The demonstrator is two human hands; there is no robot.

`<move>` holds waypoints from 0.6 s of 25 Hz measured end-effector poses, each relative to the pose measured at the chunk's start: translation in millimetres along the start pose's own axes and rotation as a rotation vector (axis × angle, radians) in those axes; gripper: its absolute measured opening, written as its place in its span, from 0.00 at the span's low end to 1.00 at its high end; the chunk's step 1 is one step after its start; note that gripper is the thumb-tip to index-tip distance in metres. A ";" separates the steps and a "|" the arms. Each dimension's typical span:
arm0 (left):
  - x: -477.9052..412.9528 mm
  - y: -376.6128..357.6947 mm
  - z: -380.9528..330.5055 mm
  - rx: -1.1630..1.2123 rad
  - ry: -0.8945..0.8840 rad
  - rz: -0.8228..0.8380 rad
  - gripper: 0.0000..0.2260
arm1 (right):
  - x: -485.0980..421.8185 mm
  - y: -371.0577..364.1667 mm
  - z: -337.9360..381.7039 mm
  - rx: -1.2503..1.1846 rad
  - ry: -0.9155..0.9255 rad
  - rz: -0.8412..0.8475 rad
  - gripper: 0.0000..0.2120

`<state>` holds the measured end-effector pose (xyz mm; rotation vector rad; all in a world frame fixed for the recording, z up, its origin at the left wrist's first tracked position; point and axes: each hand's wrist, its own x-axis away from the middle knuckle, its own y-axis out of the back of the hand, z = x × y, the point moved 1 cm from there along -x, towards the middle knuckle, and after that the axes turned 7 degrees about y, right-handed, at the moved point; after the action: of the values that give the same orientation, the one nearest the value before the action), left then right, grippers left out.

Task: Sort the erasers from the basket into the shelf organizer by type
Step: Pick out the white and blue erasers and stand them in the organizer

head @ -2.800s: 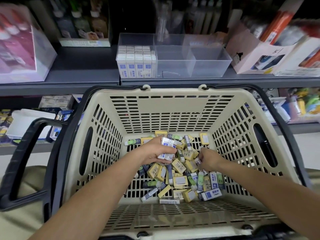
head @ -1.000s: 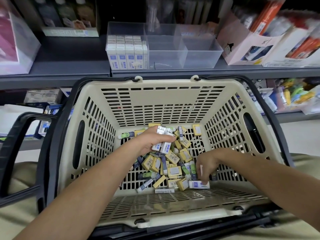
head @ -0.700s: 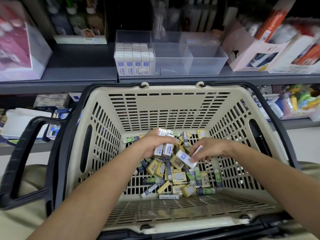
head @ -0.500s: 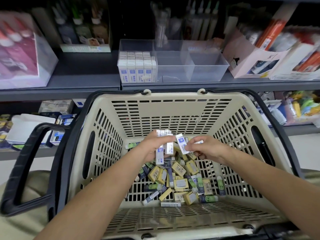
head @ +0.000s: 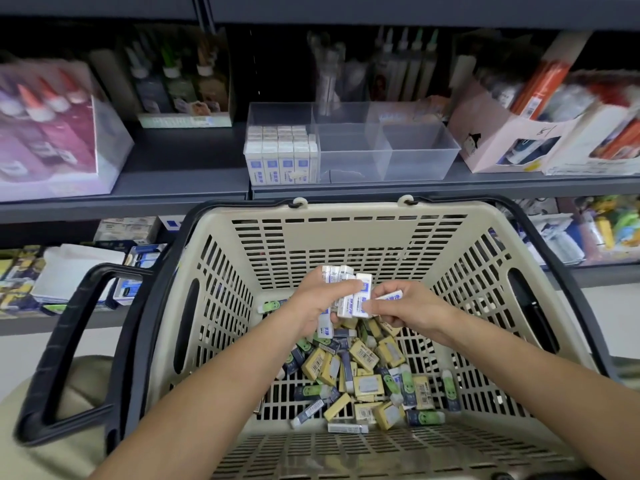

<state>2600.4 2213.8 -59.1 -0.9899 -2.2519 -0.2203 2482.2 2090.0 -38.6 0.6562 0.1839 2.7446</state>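
Observation:
A beige slotted basket (head: 349,233) holds a heap of erasers (head: 363,372): yellow-sleeved, dark ones with green faces, and white-and-blue ones. My left hand (head: 313,304) is raised above the heap, gripping a bunch of white-and-blue erasers (head: 349,292). My right hand (head: 407,306) touches that bunch and pinches one more white-and-blue eraser (head: 389,296). On the shelf behind stands a clear organizer (head: 415,164); its left compartment is packed with white-and-blue erasers (head: 280,157), the other compartments look bare.
The basket's black handle (head: 74,344) hangs to the left. Glue bottles (head: 45,126) and a pink box (head: 498,133) flank the organizer on the grey shelf (head: 183,174). A lower shelf holds more stationery boxes (head: 131,233).
My right hand picked a white-and-blue eraser from the basket's front and brought it up to the bunch in my left hand. Both hands rose above the heap.

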 end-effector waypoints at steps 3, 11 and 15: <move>4.2 2.7 -11.6 -0.011 -0.058 0.014 0.13 | -2.8 3.4 8.3 -0.008 0.039 0.015 0.06; 14.7 10.3 -34.5 -0.249 -0.211 0.003 0.13 | -11.7 1.8 24.9 0.084 0.123 0.036 0.06; 17.5 21.6 -41.8 -0.339 -0.184 -0.002 0.12 | -18.6 0.0 31.7 0.131 0.126 0.047 0.07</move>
<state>2628.1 2222.8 -18.2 -1.2254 -2.4326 -0.5467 2512.6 2085.6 -18.3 0.5267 0.3839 2.8397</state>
